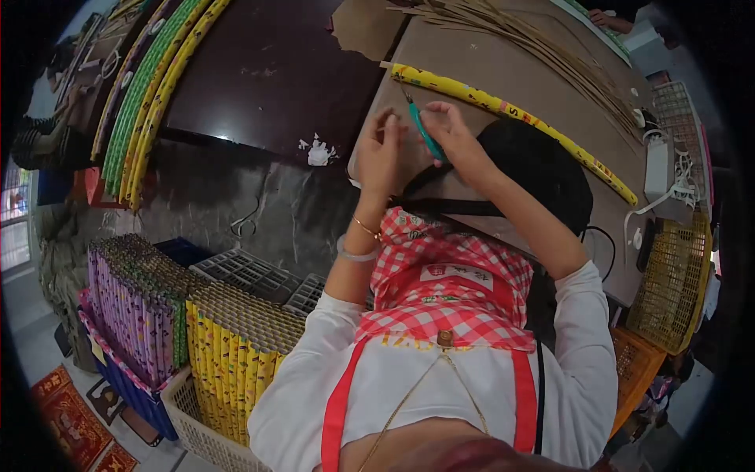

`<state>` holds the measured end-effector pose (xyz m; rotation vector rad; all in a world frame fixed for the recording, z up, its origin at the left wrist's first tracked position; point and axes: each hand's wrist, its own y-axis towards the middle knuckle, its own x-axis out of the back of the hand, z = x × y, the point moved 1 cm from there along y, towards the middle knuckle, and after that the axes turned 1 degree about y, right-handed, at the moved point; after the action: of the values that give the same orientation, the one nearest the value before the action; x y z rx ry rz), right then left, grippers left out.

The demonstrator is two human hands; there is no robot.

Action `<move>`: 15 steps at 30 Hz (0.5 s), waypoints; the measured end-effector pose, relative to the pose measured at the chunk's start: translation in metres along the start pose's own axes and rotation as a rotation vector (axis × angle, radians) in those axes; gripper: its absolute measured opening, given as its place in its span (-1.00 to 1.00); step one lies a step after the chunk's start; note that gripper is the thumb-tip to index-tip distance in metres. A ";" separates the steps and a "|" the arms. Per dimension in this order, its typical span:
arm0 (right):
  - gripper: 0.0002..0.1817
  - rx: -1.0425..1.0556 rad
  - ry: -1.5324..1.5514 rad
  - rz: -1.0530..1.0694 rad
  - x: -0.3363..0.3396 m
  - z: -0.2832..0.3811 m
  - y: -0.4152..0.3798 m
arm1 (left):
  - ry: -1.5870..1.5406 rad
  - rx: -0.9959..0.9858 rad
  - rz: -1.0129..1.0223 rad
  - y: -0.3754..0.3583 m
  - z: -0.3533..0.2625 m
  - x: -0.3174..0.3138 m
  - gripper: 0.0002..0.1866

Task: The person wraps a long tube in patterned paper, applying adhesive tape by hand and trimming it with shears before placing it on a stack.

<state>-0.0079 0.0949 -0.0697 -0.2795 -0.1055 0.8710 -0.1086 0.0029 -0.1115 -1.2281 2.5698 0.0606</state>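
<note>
My right hand [454,140] is closed around teal-handled snips [425,130]. Their slim metal tip points up toward the left end of a long yellow patterned tube [519,115], which lies slantwise across the brown table. Just left of the snips is my left hand [381,156], its fingers loosely curled and apart, with nothing visible in them. A bracelet and a bangle circle the left wrist. Under my right forearm sits a black bag-like item [539,169] with a strap, partly covered by the arm.
Thin brown strips [535,55] lie along the table's far side. Long patterned tubes [161,94] rest on the dark table [287,79] at left, near white scraps [317,151]. Below stand a blue crate [130,385] and a cream basket [208,433] of tubes. Other people's hands show at the edges.
</note>
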 end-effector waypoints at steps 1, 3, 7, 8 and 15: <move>-0.47 -0.022 0.070 0.009 -0.004 -0.006 0.004 | 0.162 -0.065 -0.041 0.016 -0.003 0.013 -0.72; -0.39 -0.034 0.029 0.017 -0.012 -0.002 0.009 | 0.371 -0.143 -0.087 0.055 -0.002 0.032 -0.73; -0.20 -0.140 0.071 0.059 -0.015 -0.003 0.026 | 0.400 -0.065 0.028 0.107 -0.023 0.032 -0.68; -0.20 -0.140 0.073 0.058 -0.017 -0.002 0.029 | 0.401 -0.008 0.073 0.116 -0.024 0.029 -0.66; -0.15 -0.248 0.225 0.073 -0.030 -0.006 0.040 | 0.516 0.143 0.250 0.131 -0.024 0.019 -0.64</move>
<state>-0.0554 0.0950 -0.0859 -0.6142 0.0067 0.8933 -0.2266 0.0676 -0.1051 -0.9584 3.0866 -0.4349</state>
